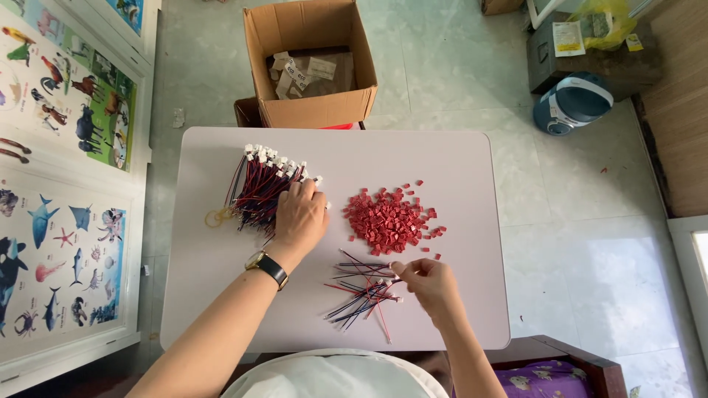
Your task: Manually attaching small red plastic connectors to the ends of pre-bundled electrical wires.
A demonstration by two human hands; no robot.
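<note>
White cloth (335,376), smooth and rounded, sits at the bottom edge, closest of all. Just past it two bare arms reach over a pale, smooth table (457,158) with round corners.

Over on one side, the left hand (300,216) wears a gold watch on a black strap (267,267). It lies palm down with its fingers curled on a big bundle of wires (258,188). These wires are thin, red and black, with little white plastic plugs at their ends. The bundle runs slanted, plugs pointing up and to the right, away from the person. A yellow rubber band (216,217) lies at its near end.

Fingers of the right hand (431,284) are pinched shut on the tip of one thin wire from a small loose pile of wires (363,291). That pile is messy and lies mostly sideways, fanned out toward the left, near the front of the table.

Between the hands and a bit farther off is a heap of tiny red plastic pieces (389,219), blocky and bumpy.

Beyond the table stands an open brown cardboard box (310,63) on a shiny tiled floor (442,66).
</note>
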